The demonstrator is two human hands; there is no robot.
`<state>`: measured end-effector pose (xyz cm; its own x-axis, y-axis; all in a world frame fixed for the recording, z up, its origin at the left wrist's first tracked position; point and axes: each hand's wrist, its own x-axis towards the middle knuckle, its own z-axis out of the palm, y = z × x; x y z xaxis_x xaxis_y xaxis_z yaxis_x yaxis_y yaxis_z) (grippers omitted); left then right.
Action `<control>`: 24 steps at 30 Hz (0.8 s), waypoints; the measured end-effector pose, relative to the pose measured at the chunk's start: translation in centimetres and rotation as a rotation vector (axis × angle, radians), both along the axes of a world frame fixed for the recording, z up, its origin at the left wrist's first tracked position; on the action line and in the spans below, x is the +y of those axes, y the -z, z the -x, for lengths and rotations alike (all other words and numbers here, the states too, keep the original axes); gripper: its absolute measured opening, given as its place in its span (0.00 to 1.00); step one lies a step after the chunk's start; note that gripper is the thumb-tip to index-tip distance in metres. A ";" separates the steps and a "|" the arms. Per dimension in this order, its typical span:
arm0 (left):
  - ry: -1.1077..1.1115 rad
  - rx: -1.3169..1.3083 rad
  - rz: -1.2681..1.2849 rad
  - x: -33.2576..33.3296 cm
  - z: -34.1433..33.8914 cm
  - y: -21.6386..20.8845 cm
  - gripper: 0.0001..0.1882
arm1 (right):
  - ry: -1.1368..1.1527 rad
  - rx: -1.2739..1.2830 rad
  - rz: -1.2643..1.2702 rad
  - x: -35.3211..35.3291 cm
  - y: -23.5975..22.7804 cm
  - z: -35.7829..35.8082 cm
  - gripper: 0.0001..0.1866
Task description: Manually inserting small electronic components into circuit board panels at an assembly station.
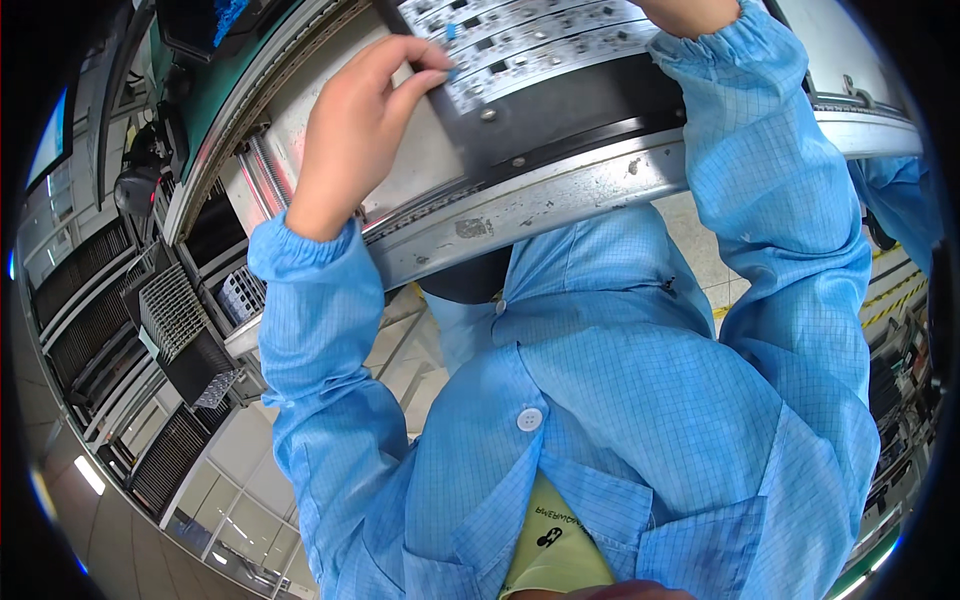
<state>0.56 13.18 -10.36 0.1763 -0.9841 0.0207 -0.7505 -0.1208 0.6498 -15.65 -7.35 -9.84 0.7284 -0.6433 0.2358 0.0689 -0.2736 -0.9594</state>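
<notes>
My left hand (pixel 360 115) reaches over the left edge of a panel of circuit boards (pixel 560 45), thumb and forefinger closed in a pinch. A tiny blue bit shows right at the fingertips; whether they grip it or only touch it I cannot tell. Another small blue piece (pixel 451 31) sits on the boards just above. The panel carries rows of small dark and silvery parts and lies on a black plate (pixel 570 115) with screws along its near side. My right hand (pixel 690 14) is at the panel's right end, its fingers cut off by the upper edge.
A worn metal rail (pixel 530 210) runs along the front, between my body and the black plate. Left of it are a coiled spring or screw shaft (pixel 262 170) and slotted racks (pixel 170 315). Another person's blue sleeve (pixel 900 200) shows at far right.
</notes>
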 end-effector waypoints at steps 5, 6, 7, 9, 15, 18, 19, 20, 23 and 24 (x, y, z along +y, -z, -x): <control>-0.117 0.042 -0.114 3.0 -2.2 -1.0 0.07 | -0.027 -0.016 0.003 0.4 0.0 0.2 0.17; -0.168 0.112 -0.157 3.7 -3.0 -1.0 0.07 | -0.036 -0.023 -0.004 0.5 0.3 -0.1 0.17; -0.218 0.186 -0.191 4.5 -3.5 -0.8 0.07 | -0.059 -0.031 0.014 0.7 0.3 -0.4 0.17; -0.275 0.358 0.004 4.0 -3.9 0.7 0.09 | -0.070 -0.033 0.029 0.9 0.2 -0.2 0.17; -0.353 0.399 0.145 -3.8 1.6 -1.3 0.07 | -0.029 0.078 -0.012 0.4 0.0 0.5 0.17; -0.331 -0.149 0.090 -5.0 3.1 -2.6 0.07 | -0.034 0.056 -0.052 -0.3 1.2 -0.2 0.17; -0.333 -0.148 0.087 -4.8 2.8 -2.3 0.07 | -0.039 0.045 -0.034 -0.3 1.3 -0.4 0.17; -0.336 -0.152 0.103 -4.6 2.6 -2.0 0.07 | -0.043 0.035 -0.016 -0.3 1.3 -0.7 0.17; -0.352 -0.150 0.128 -4.5 2.6 -1.2 0.06 | -0.050 0.051 -0.028 0.0 0.7 -0.6 0.17; -0.365 -0.146 0.142 -4.4 2.6 -1.0 0.06 | -0.054 0.054 -0.031 0.2 0.5 -0.5 0.17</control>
